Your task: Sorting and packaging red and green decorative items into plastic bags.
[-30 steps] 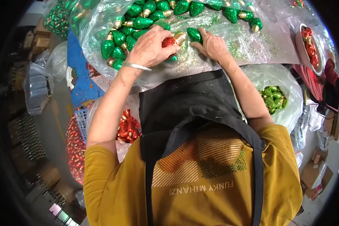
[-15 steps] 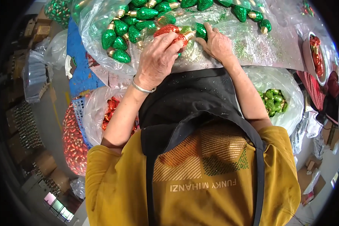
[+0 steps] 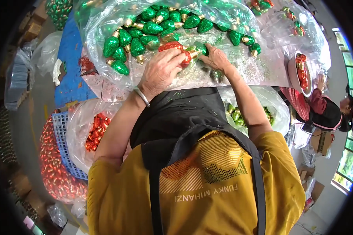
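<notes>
My left hand is closed around red glittered bulb-shaped ornaments. One has its gold screw cap pointing right. My right hand is just to the right, with its thumb and forefinger at a green glittered bulb ornament beside the red ones' caps. Part of that green bulb is hidden by the fingers. A blurred greenish bulb shows below my right hand, close to the table's near edge. Several more green bulb ornaments with gold caps lie beyond my hands on clear plastic.
A clear plastic bag spreads over the glitter-strewn table. Bags of red ornaments and green ornaments sit below the near edge, left and right. A blue crate stands left. At right are a bowl with red pieces and another person.
The whole view has shifted, showing more at the right, including another person. Both hands stay close together at the red and green bulbs. A blurred bulb now shows under my right hand.
</notes>
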Available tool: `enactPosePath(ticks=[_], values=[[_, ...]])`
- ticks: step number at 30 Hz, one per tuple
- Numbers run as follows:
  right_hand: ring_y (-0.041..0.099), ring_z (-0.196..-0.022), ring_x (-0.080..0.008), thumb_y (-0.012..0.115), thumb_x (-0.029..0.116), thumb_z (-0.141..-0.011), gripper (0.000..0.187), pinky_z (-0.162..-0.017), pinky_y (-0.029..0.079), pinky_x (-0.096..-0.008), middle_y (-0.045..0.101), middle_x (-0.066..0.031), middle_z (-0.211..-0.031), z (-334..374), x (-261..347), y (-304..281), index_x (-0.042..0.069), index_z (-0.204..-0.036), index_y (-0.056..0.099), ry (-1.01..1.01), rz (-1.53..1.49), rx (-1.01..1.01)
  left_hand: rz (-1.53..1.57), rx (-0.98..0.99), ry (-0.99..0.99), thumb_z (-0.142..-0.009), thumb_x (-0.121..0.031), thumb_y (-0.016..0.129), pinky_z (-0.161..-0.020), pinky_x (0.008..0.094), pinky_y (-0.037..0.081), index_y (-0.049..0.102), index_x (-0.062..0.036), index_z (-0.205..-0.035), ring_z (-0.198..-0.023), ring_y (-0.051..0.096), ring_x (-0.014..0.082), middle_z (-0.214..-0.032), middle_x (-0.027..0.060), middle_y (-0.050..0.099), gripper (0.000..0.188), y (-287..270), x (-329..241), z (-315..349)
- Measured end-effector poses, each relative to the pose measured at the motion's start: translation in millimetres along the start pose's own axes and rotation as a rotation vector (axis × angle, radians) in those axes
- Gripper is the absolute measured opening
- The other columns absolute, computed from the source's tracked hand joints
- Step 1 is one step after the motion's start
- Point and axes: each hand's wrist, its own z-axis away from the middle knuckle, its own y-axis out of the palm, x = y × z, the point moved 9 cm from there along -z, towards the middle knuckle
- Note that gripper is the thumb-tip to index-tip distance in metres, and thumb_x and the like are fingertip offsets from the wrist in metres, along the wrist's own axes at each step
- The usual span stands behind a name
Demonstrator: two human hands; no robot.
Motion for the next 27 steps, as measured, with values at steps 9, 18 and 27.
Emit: enactPosePath(ticks=[9, 18, 27], values=[[0.063, -0.088, -0.0206, 0.072, 0.039, -0.075, 0.077, -0.082, 0.048, -0.0320, 0.064, -0.0202, -0.108, 10.9, 23.5, -92.1, -0.001, -0.134, 0.044, -0.051, -1.032, 0.076, -0.210, -0.041, 0.110, -0.075, -0.008, 0.068, -0.094, 0.0417, 0.040, 0.061, -0.0023, -0.111, -0.107, 0.054, 0.0263, -0.115, 0.0107, 0.060, 0.038, -0.2, -9.8, 11.4], [0.062, -0.071, -0.0184, 0.076, 0.038, -0.072, 0.072, -0.072, 0.050, -0.0342, 0.063, -0.0222, -0.105, 1.9, 133.6, -143.7, 0.001, -0.127, 0.049, -0.363, -0.303, 0.133, -0.137, -0.007, 0.091, -0.074, -0.005, 0.068, -0.093, 0.0404, 0.040, 0.058, -0.0014, -0.113, -0.104, 0.055, 0.0268, -0.115, 0.0111, 0.059, 0.041, -4.1, -8.4, 2.5], [0.064, -0.076, -0.0250, 0.075, 0.042, -0.073, 0.062, -0.067, 0.051, -0.0348, 0.064, -0.0193, -0.096, 10.7, 127.1, -127.6, 0.001, -0.115, 0.054, -0.502, -0.264, -0.200, -0.140, -0.037, 0.077, -0.074, -0.006, 0.067, -0.094, 0.0404, 0.040, 0.058, -0.0030, -0.114, -0.103, 0.055, 0.0259, -0.116, 0.0103, 0.058, 0.041, -2.7, -7.3, 4.1]])
